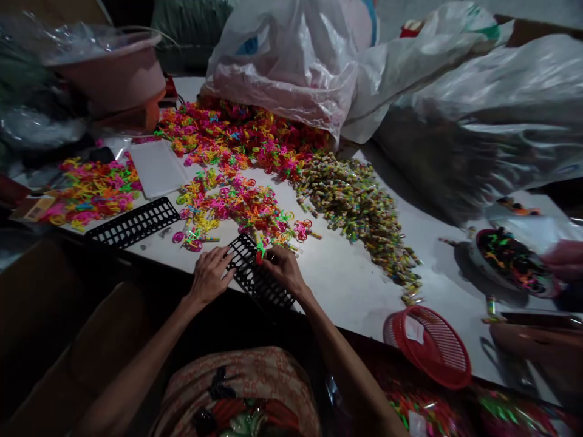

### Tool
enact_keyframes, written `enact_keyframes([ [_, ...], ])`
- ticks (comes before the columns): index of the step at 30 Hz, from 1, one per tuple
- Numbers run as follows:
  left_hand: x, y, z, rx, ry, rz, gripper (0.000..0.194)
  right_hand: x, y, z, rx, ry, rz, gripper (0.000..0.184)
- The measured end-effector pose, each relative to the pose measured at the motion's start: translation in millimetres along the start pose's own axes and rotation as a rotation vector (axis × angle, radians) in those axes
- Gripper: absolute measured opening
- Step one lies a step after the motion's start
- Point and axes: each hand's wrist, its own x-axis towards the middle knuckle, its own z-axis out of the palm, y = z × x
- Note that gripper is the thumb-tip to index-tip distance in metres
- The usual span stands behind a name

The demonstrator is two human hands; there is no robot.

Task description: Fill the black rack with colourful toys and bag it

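Observation:
A black perforated tray lies slantwise at the near edge of the white table. My left hand rests on its left end with curled fingers, holding it steady. My right hand sits on the tray's upper right side, fingers pinched on a small red and green plastic piece at the tray. Just beyond the tray lies a heap of bright plastic ring toys in pink, orange, yellow and green.
A second black tray lies to the left. A pile of small wrapped sweets runs to the right. A red mesh basket, a bowl of pieces, another person's hand, large plastic bags and a pink basin surround the table.

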Motion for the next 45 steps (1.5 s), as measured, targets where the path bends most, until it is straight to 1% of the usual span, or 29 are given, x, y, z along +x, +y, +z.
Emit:
enact_keyframes([
  [2, -5, 6, -0.8, 0.014, -0.030, -0.019, 0.029, 1, 1, 4, 0.002, 0.021, 0.000, 0.011],
  [6, -21, 27, -5.6, 0.042, 0.015, -0.063, 0.027, -1, 4, 14, 0.081, 0.090, 0.073, 0.013],
  [8, -23, 31, -8.2, 0.025, 0.027, -0.073, 0.026, -3, 4, 17, 0.105, 0.120, 0.093, 0.012],
  [12, -15, 22, -9.2, -0.121, 0.026, -0.095, 0.019, 0, -5, 23, 0.098, 0.174, 0.057, 0.010],
  [14, -10, 18, -7.3, -0.165, 0.005, -0.094, 0.010, 5, -11, 31, 0.166, 0.174, 0.052, 0.011],
  [15, -9, 17, -6.0, -0.170, -0.005, -0.092, 0.006, 9, -13, 37, 0.215, 0.157, 0.058, 0.013],
  [17, -9, 19, -3.5, -0.160, -0.009, -0.096, 0.008, 17, -16, 49, 0.290, 0.109, 0.077, 0.017],
  [20, -12, 26, -0.8, -0.154, 0.015, -0.124, 0.013, 26, -15, 57, 0.278, 0.028, 0.074, 0.021],
  [23, -15, 30, 1.2, -0.152, 0.021, -0.149, 0.012, 28, -14, 54, 0.155, -0.006, 0.037, 0.018],
  [25, -16, 32, 3.1, -0.138, 0.019, -0.155, 0.013, 26, -15, 52, 0.020, -0.015, 0.008, 0.014],
  [27, -16, 34, 5.1, -0.113, 0.031, -0.163, 0.014, 24, -18, 53, -0.147, -0.060, -0.024, 0.010],
  [29, -16, 36, 6.4, -0.082, 0.043, -0.181, 0.015, 23, -21, 51, -0.285, -0.126, -0.046, 0.012],
  [31, -19, 39, 6.1, -0.073, 0.049, -0.209, 0.015, 27, -23, 45, -0.304, -0.248, -0.071, 0.014],
  [33, -23, 43, 4.2, -0.100, 0.061, -0.250, 0.016, 38, -25, 38, -0.234, -0.336, -0.117, 0.013],
  [34, -26, 46, 2.8, -0.122, 0.076, -0.275, 0.016, 46, -27, 35, -0.205, -0.330, -0.146, 0.014],
  [35, -29, 48, 1.3, -0.144, 0.092, -0.301, 0.016, 55, -30, 35, -0.197, -0.292, -0.173, 0.015],
  [37, -35, 53, -1.9, -0.177, 0.120, -0.336, 0.015, 76, -38, 43, -0.252, -0.212, -0.222, 0.014],
  [38, -38, 55, -3.6, -0.188, 0.129, -0.343, 0.014, 86, -43, 51, -0.302, -0.224, -0.243, 0.012],
  [41, -41, 57, -9.3, -0.221, 0.136, -0.351, 0.013, 111, -60, 79, -0.447, -0.406, -0.266, 0.006],
  [42, -41, 56, -11.5, -0.234, 0.132, -0.358, 0.013, 116, -64, 87, -0.476, -0.443, -0.260, 0.006],
  [44, -40, 50, -15.9, -0.254, 0.121, -0.383, 0.014, 122, -70, 92, -0.504, -0.457, -0.243, 0.009],
  [45, -39, 47, -17.9, -0.258, 0.119, -0.398, 0.015, 123, -71, 90, -0.505, -0.448, -0.242, 0.010],
])
